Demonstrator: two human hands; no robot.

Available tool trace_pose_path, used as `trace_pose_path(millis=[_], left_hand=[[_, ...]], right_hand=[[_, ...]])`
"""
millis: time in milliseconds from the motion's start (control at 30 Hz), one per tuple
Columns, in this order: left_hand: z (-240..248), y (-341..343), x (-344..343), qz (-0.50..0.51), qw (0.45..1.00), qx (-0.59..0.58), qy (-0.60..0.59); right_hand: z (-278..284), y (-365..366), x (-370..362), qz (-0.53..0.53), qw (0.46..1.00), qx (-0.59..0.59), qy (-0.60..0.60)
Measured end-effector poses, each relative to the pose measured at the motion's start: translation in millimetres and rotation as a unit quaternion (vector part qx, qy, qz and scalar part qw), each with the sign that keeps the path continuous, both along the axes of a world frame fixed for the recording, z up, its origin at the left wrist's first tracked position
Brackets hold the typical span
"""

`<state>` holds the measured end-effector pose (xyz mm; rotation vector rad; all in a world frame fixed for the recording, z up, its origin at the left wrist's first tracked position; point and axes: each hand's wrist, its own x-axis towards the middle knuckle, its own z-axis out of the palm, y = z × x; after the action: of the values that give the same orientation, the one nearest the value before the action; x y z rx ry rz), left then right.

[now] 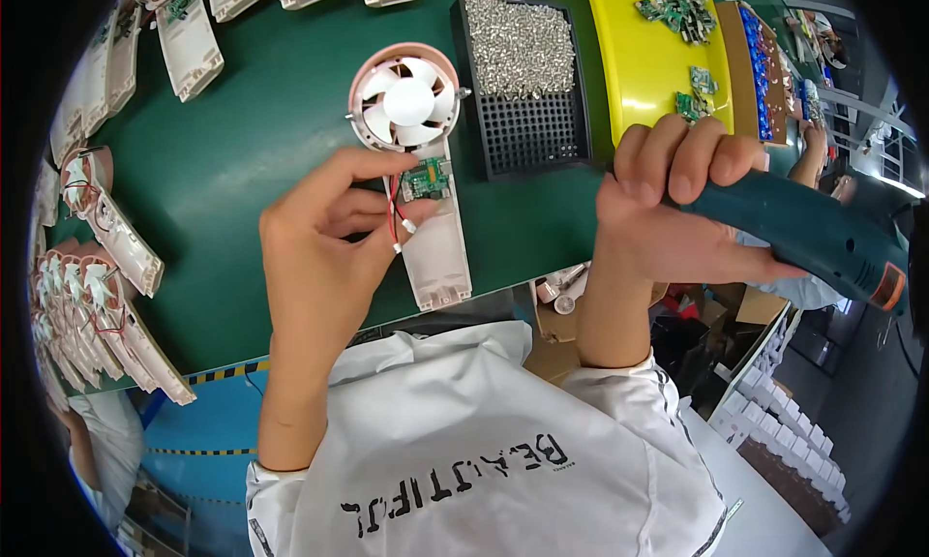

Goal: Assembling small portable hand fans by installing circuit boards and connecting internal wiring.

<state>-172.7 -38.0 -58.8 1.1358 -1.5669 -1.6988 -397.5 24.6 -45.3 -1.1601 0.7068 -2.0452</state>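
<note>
On the green table lies a handheld fan's half shell (435,257), pale pink, its white fan blades (408,102) inside the round head at the far end. My left hand (324,223) is closed on a small green circuit board (426,179) in the handle, index finger at its far edge and thumb at its near edge. Red and black wires with white plugs (397,248) hang beside the thumb. My right hand (677,175) grips a dark teal electric screwdriver (803,218) above the table's right side. Its bit points left, near the screw tray's corner.
A black perforated tray (527,136) holds many small silver screws. Right of it are a yellow tray (619,83) with green circuit boards and a carton (740,83) of blue parts. More fan shells (116,238) line the left and far edges. Other people sit nearby.
</note>
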Motion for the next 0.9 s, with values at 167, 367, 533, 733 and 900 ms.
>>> trace_pose_path(millis=[167, 367, 533, 733, 900], left_hand=[[-1, 3, -2, 0.012, 1.000, -0.016, 0.000], [-1, 3, -2, 0.005, 1.000, -0.023, 0.002], [-3, 5, -2, 0.002, 0.999, -0.034, 0.011], [-7, 8, -7, 0.005, 0.999, -0.042, 0.002], [-10, 6, -8, -0.002, 0.999, -0.038, 0.020]], right_hand=[[-7, -4, 3, -0.010, 1.000, 0.009, -0.022], [-12, -5, 7, -0.048, 0.998, 0.013, -0.025], [-12, -9, 15, -0.037, 0.998, -0.017, -0.057], [-10, -9, 21, -0.058, 0.997, -0.022, -0.048], [14, 0, 28, 0.003, 0.999, 0.004, -0.037]])
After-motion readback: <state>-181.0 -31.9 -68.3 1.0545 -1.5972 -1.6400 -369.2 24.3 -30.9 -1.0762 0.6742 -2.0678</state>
